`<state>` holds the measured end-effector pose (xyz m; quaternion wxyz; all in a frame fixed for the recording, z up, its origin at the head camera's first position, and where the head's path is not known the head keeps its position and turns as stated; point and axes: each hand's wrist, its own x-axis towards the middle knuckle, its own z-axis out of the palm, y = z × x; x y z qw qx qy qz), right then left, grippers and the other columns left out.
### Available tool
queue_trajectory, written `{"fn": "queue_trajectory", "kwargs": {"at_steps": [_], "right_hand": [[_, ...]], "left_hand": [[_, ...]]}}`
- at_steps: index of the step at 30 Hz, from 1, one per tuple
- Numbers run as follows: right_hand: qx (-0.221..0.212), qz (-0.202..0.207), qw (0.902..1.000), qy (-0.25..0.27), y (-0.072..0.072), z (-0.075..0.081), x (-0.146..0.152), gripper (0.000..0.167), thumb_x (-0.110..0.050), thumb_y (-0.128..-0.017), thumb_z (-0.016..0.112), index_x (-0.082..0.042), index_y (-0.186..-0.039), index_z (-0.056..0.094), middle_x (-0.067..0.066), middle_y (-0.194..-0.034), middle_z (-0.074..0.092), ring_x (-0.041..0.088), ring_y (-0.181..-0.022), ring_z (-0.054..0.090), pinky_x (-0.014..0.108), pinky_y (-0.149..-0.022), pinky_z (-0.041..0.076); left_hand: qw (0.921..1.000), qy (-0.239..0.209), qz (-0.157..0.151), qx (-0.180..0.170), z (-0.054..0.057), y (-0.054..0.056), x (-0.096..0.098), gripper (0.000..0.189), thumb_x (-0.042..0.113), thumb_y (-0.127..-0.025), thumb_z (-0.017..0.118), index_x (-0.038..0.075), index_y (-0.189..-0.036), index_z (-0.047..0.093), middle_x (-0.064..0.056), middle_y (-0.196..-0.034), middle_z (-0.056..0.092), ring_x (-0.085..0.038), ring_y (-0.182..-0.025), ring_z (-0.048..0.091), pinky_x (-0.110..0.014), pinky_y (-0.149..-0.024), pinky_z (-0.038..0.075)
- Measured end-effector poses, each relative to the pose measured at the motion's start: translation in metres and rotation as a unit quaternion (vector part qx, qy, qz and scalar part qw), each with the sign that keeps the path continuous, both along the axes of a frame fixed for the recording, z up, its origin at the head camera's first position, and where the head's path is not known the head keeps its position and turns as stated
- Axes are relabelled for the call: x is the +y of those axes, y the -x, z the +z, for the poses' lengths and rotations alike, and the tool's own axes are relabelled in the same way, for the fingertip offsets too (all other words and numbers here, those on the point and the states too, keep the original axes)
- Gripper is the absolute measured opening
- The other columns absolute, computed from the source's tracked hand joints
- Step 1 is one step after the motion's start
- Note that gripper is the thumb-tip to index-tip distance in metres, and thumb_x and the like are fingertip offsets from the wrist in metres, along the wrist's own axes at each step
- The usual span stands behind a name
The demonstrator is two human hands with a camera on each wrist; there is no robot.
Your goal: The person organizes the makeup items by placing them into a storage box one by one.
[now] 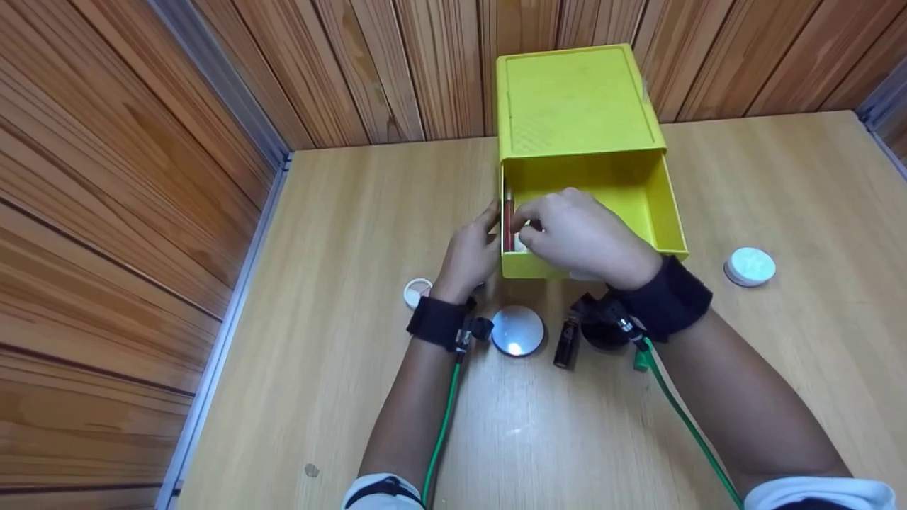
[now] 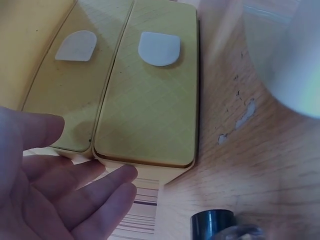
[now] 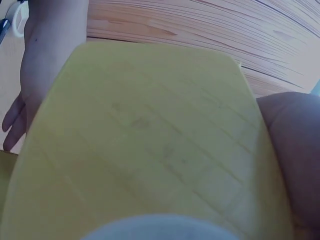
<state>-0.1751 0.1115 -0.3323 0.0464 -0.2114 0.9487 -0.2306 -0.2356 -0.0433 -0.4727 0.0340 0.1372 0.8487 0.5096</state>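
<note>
A yellow drawer box (image 1: pixel 577 99) stands against the back wall with its upper drawer (image 1: pixel 524 267) pulled out. My right hand (image 1: pixel 584 230) reaches over the drawer front, fingers bent down inside at the left. Beside its fingertips are a slim reddish-brown stick (image 1: pixel 508 223) along the drawer's left wall and a small white item (image 1: pixel 521 244); I cannot tell if the fingers pinch the item. My left hand (image 1: pixel 468 255) is at the drawer's left side, its fingers loosely extended near the box edge in the left wrist view. The right wrist view is mostly filled by the yellow drawer front (image 3: pixel 150 125).
In front of the box lie a round shiny disc (image 1: pixel 518 331), a black tube (image 1: pixel 566 343), a dark round item (image 1: pixel 604 336) and a small green piece (image 1: pixel 641 360). A white-rimmed compact (image 1: pixel 417 292) sits by the left wrist; a white-lidded jar (image 1: pixel 750 266) stands at right.
</note>
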Motion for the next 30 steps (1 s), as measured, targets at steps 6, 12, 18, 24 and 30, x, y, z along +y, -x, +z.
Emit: {"fn": "queue_trajectory", "kwargs": {"at_steps": [6, 12, 18, 24, 30], "right_hand": [[0.06, -0.006, 0.9975, 0.037, -0.008, 0.005, 0.005, 0.026, -0.011, -0.092, 0.052, -0.01, -0.105, 0.074, 0.002, -0.077, 0.063, 0.015, -0.048, 0.043, 0.03, -0.047, 0.037], [0.163, -0.041, 0.9796, 0.111, -0.026, 0.011, 0.032, 0.018, -0.009, -0.093, 0.059, -0.009, -0.102, 0.075, 0.0, -0.089, 0.071, 0.012, -0.052, 0.051, 0.028, -0.048, 0.043], [0.252, -0.066, 0.9538, 0.15, -0.041, 0.01, 0.065, 0.012, -0.013, -0.092, 0.068, -0.006, -0.097, 0.076, 0.002, -0.09, 0.073, 0.013, -0.077, 0.065, 0.018, -0.07, 0.048], [0.289, -0.119, 0.9383, 0.147, -0.055, -0.005, 0.112, 0.009, -0.01, -0.087, 0.074, -0.005, -0.094, 0.077, 0.004, -0.083, 0.073, -0.008, -0.074, 0.058, 0.007, -0.068, 0.042], [0.259, -0.149, 0.9471, 0.117, -0.066, -0.035, 0.147, 0.009, -0.012, -0.087, 0.074, -0.007, -0.094, 0.077, 0.001, -0.081, 0.073, -0.018, -0.073, 0.051, 0.007, -0.065, 0.04]], "left_hand": [[1.0, -0.003, 0.003, 0.001, -0.003, -0.001, -0.004, 0.056, 0.026, -0.1, 0.057, 0.018, -0.151, 0.035, -0.006, -0.141, 0.051, -0.019, -0.112, 0.061, -0.023, -0.09, 0.049], [0.9998, -0.018, -0.002, 0.0, -0.007, -0.004, -0.009, 0.056, 0.024, -0.1, 0.057, 0.011, -0.15, 0.035, -0.01, -0.144, 0.047, -0.021, -0.113, 0.062, -0.022, -0.089, 0.049], [0.9999, -0.009, 0.006, 0.005, -0.009, -0.006, -0.015, 0.053, 0.017, -0.1, 0.056, 0.01, -0.149, 0.037, -0.01, -0.142, 0.049, -0.02, -0.104, 0.066, -0.022, -0.085, 0.051], [0.9998, -0.011, 0.006, 0.015, -0.01, -0.007, -0.013, 0.052, 0.019, -0.1, 0.056, 0.01, -0.148, 0.038, -0.01, -0.141, 0.05, -0.019, -0.104, 0.066, -0.019, -0.085, 0.05], [0.9998, 0.005, 0.014, 0.016, -0.01, -0.008, -0.012, 0.053, 0.015, -0.099, 0.057, 0.011, -0.148, 0.038, -0.01, -0.14, 0.051, -0.019, -0.1, 0.067, -0.02, -0.082, 0.051]]}}
